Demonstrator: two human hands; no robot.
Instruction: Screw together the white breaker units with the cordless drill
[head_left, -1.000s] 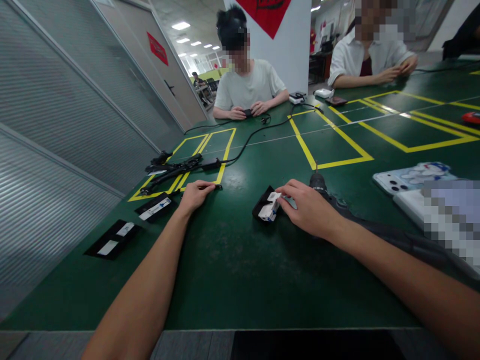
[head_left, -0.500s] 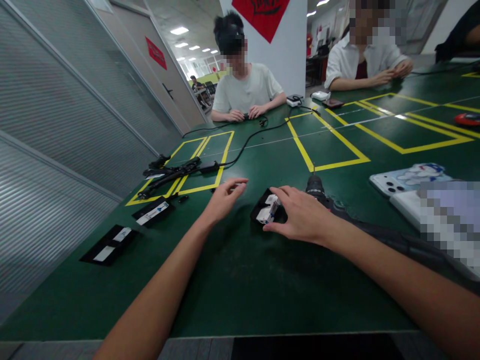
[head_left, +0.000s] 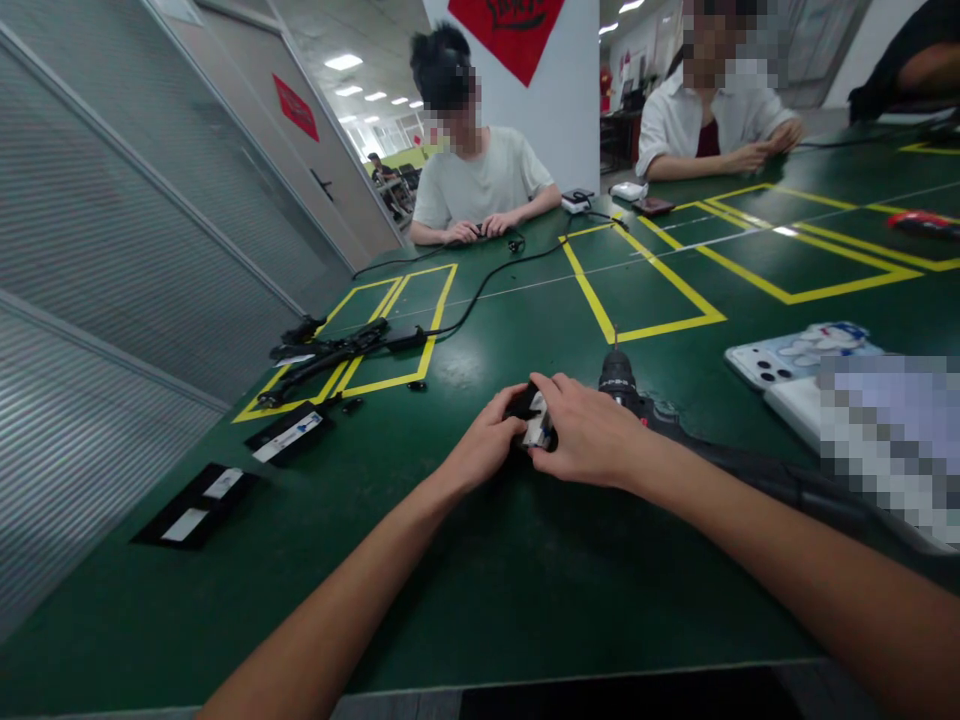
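Our left grip and right grip are curled closed on a small piece, black with a white blocky part, partly hidden, at eight o'clock from the drill on the desk.

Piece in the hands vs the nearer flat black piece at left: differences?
The handled piece sits between the left hand and right hand, partly covered; the flat piece lies untouched, unobstructed.
The handled piece looks bulky; the flat piece looks thin.
Shared: both are black with white areas.
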